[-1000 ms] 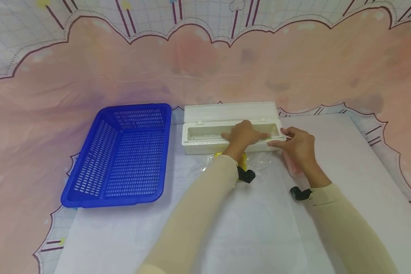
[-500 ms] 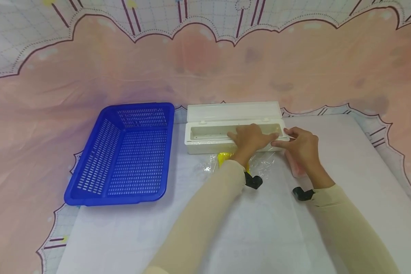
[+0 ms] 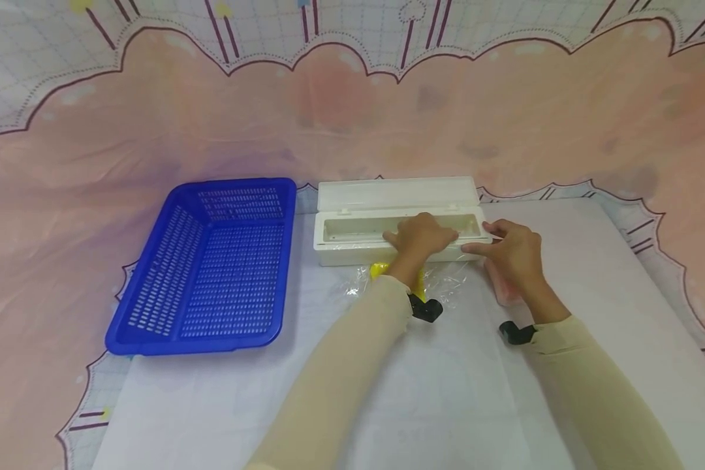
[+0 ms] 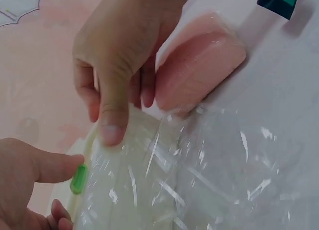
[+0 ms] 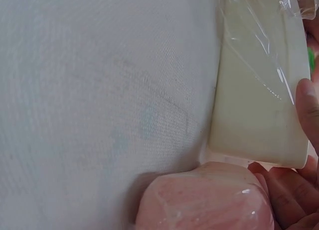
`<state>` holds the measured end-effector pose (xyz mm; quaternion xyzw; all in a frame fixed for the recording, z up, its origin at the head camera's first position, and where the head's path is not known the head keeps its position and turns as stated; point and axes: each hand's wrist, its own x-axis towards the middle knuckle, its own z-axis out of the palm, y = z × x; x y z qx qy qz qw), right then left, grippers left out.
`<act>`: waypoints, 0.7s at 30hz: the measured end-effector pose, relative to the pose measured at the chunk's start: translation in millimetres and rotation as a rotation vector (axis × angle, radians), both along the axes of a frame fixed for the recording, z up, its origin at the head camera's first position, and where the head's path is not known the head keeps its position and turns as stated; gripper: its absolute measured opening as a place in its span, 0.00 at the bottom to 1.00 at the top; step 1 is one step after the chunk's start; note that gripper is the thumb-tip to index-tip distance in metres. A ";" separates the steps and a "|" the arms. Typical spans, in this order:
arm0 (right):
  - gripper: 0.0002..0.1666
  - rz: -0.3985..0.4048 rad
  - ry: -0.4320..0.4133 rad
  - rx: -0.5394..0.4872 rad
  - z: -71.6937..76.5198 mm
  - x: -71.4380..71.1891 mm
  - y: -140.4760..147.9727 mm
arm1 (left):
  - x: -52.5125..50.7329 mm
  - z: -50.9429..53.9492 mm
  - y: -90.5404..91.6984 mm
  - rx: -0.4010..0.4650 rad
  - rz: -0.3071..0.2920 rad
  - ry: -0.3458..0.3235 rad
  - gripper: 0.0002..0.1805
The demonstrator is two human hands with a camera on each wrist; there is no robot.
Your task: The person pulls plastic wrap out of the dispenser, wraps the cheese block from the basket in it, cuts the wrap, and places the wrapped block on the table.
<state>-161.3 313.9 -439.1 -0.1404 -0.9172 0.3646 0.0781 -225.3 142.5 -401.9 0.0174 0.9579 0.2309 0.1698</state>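
Observation:
A long white cling film dispenser (image 3: 352, 254) stands with its lid (image 3: 396, 193) raised at the back. My left hand (image 3: 420, 236) reaches over its middle. In the left wrist view, the left thumb presses the green slide cutter (image 4: 79, 179) on the rim, with fingertips just below. My right hand (image 3: 514, 254) grips the dispenser's right end, thumb on the front face. Clear cling film (image 4: 239, 160) hangs from the front and partly covers a yellow item (image 3: 378, 269). Beside the right hand lies a smooth pink block (image 4: 199, 65), apparently wrapped in film.
A large blue perforated basket (image 3: 229, 281) stands at the left of the white-covered table (image 3: 446, 405). Behind the table hangs a patterned pink cloth (image 3: 352, 124). A black camera mount (image 3: 425, 308) sits at the left wrist, another at the right.
My left hand shifted slightly right along the dispenser, then back left. The right hand kept its grip on the end. The head view wobbled a little.

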 end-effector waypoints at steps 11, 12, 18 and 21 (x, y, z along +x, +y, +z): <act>0.51 -0.008 -0.020 -0.007 0.1 -0.2 1.9 | 2.2 -6.7 -78.1 0.091 0.061 0.156 0.27; 0.51 -0.006 -0.015 -0.005 -0.3 -0.3 1.9 | 4.7 -7.9 -85.0 0.111 0.077 0.198 0.27; 0.50 0.003 -0.001 0.006 -2.1 0.5 0.8 | 17.9 -26.1 -119.2 0.159 0.253 0.480 0.23; 0.50 0.001 0.011 0.016 -3.7 0.9 -0.2 | 18.7 -39.3 -133.9 0.248 0.331 0.514 0.35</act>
